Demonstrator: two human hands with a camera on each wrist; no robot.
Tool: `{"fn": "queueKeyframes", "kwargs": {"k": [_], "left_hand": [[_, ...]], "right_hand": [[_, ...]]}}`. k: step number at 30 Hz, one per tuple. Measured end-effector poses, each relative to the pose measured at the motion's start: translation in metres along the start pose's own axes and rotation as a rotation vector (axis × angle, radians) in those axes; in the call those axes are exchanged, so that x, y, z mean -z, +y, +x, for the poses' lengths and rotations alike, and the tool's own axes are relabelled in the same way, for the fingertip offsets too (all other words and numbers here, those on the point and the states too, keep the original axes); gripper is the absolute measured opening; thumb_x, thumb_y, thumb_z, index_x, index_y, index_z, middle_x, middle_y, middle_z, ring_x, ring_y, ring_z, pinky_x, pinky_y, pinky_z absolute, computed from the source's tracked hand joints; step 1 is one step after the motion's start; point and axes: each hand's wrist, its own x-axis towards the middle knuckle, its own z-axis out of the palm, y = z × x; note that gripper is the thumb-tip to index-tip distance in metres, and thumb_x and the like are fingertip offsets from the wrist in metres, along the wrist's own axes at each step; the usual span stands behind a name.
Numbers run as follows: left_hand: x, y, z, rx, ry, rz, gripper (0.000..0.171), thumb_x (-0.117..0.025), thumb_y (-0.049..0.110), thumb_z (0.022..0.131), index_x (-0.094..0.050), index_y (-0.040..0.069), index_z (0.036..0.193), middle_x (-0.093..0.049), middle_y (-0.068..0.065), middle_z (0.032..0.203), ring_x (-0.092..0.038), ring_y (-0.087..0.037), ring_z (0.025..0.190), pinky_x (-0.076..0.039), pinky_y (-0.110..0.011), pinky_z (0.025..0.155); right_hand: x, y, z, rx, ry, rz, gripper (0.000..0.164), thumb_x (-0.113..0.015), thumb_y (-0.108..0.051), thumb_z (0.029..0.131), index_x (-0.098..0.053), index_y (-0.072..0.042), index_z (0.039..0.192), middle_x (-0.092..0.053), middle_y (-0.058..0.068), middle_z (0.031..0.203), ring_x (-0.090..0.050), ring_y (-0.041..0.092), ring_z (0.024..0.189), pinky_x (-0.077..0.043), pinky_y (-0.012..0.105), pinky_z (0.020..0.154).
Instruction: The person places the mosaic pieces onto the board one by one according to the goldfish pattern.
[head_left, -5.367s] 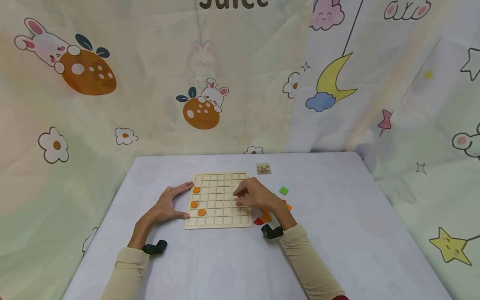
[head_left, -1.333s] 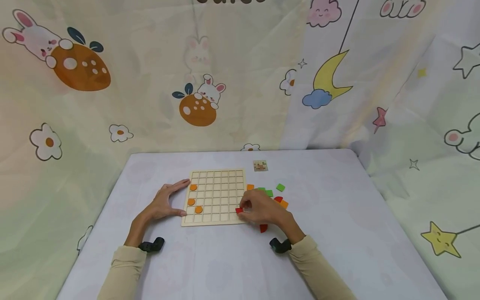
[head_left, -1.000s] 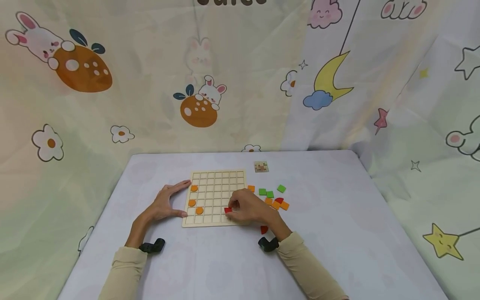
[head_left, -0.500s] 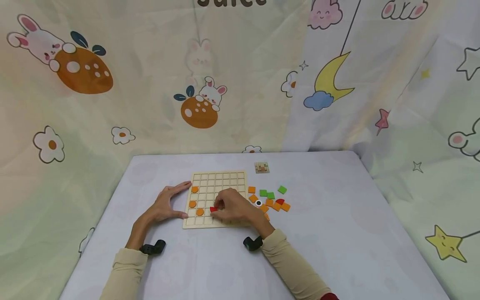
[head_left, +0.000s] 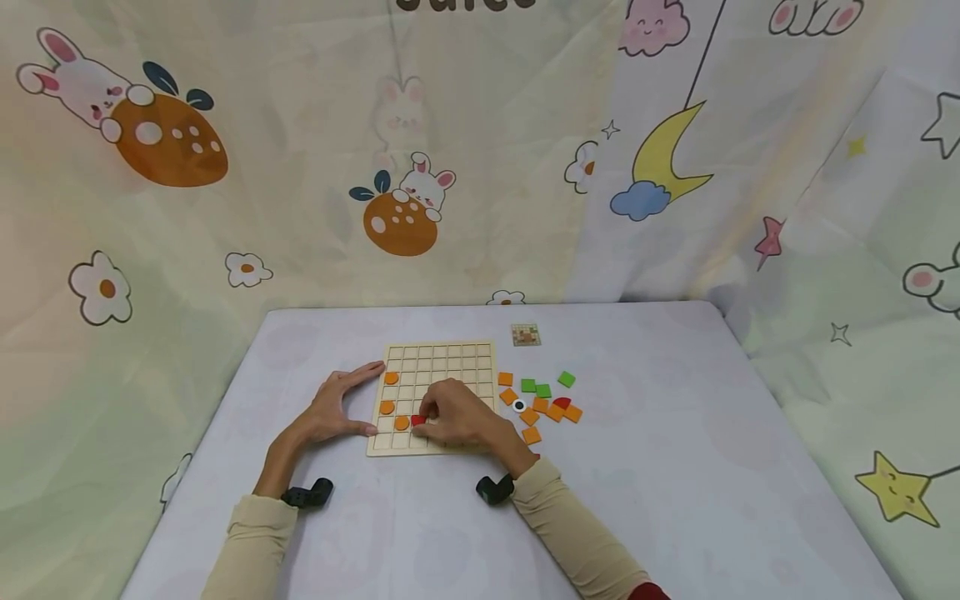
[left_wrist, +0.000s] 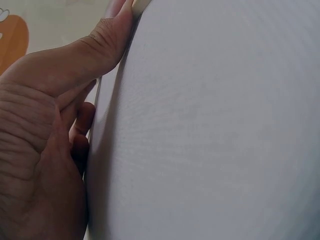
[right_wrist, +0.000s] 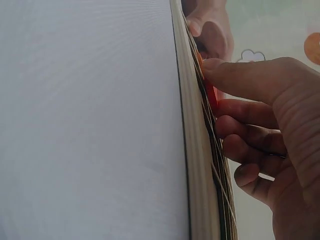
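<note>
A wooden grid board [head_left: 442,367] lies on the white table, with three round orange pieces [head_left: 392,378] in squares along its left side. My left hand [head_left: 330,410] spreads thumb and fingers against the board's left edge; in the left wrist view its thumb [left_wrist: 95,52] touches the edge. My right hand [head_left: 461,417] pinches a red piece [head_left: 417,421] over the board, right beside the lowest orange round. In the right wrist view the red piece [right_wrist: 212,95] sits between thumb and forefinger, close to the board's surface. Its full shape is partly hidden by the fingers.
Right of the board lie several orange squares [head_left: 532,435], green squares [head_left: 567,379], a red rounded piece [head_left: 562,403] and a white piece with a black dot [head_left: 519,406]. A small patterned card [head_left: 526,335] lies behind the board. A printed cloth [head_left: 495,208] hangs behind the table.
The right hand has brought the red piece leftward across the board, from its right side to beside the lowest orange round. The left hand has stayed at the board's left edge.
</note>
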Motion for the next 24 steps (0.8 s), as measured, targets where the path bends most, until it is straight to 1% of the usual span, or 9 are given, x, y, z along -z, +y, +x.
{"fn": "queueKeyframes", "kwargs": {"k": [4,8,11,13,15,19,24], "left_hand": [[0.0003,-0.0001,-0.0003,0.002,0.001,0.010,0.112,-0.103,0.039,0.069,-0.050,0.008,0.163,-0.043,-0.016,0.174,-0.049,-0.034,0.135,-0.035,-0.050,0.101],[0.0007,0.0006,-0.0005,0.010,-0.002,0.018,0.113,-0.103,0.040,0.069,-0.050,0.009,0.164,-0.043,-0.016,0.175,-0.049,-0.034,0.133,-0.035,-0.050,0.101],[0.0011,0.0010,-0.0001,0.008,-0.002,0.016,0.113,-0.104,0.039,0.069,-0.050,0.008,0.163,-0.043,-0.016,0.174,-0.049,-0.034,0.134,-0.035,-0.051,0.101],[0.0013,0.0011,0.0001,0.006,-0.001,0.015,0.113,-0.104,0.039,0.068,-0.050,0.008,0.163,-0.043,-0.017,0.174,-0.049,-0.034,0.134,-0.035,-0.051,0.101],[0.0013,0.0011,0.0000,0.004,0.000,0.017,0.114,-0.104,0.039,0.068,-0.050,0.008,0.163,-0.043,-0.016,0.174,-0.050,-0.034,0.134,-0.035,-0.051,0.101],[0.0007,0.0012,-0.0007,0.010,0.001,0.014,0.114,-0.104,0.040,0.068,-0.050,0.009,0.164,-0.043,-0.016,0.174,-0.049,-0.034,0.135,-0.035,-0.051,0.101],[-0.0004,0.0008,-0.0006,0.022,0.000,0.021,0.115,-0.104,0.041,0.068,-0.049,0.010,0.164,-0.043,-0.014,0.175,-0.048,-0.032,0.135,-0.034,-0.049,0.101]], "right_hand": [[-0.0002,-0.0006,-0.0006,0.003,0.013,-0.028,0.024,-0.089,-0.031,0.092,-0.083,-0.009,0.101,-0.075,-0.004,0.091,-0.061,0.006,0.081,-0.051,0.020,0.077],[0.0001,-0.0020,-0.0013,0.018,0.019,-0.030,0.025,-0.090,-0.030,0.091,-0.084,-0.010,0.104,-0.076,-0.005,0.094,-0.063,0.005,0.085,-0.052,0.020,0.080],[-0.0007,-0.0021,-0.0008,0.052,0.008,-0.002,0.018,-0.088,-0.025,0.093,-0.084,-0.011,0.104,-0.076,-0.007,0.096,-0.064,0.005,0.087,-0.052,0.019,0.081],[-0.0016,-0.0019,-0.0002,0.075,-0.003,0.018,0.012,-0.085,-0.021,0.095,-0.085,-0.012,0.104,-0.075,-0.007,0.095,-0.064,0.004,0.087,-0.052,0.019,0.080],[-0.0023,-0.0011,-0.0001,0.090,-0.011,0.024,0.010,-0.082,-0.018,0.097,-0.086,-0.012,0.104,-0.075,-0.008,0.094,-0.063,0.003,0.086,-0.051,0.018,0.079],[-0.0025,0.0003,-0.0011,0.109,-0.015,-0.026,0.011,-0.080,-0.017,0.099,-0.088,-0.013,0.105,-0.074,-0.009,0.092,-0.061,0.000,0.086,-0.047,0.018,0.079],[-0.0009,0.0016,-0.0027,0.120,-0.012,-0.064,0.011,-0.080,-0.018,0.099,-0.089,-0.013,0.103,-0.076,-0.007,0.092,-0.062,0.002,0.086,-0.047,0.019,0.080]]}}
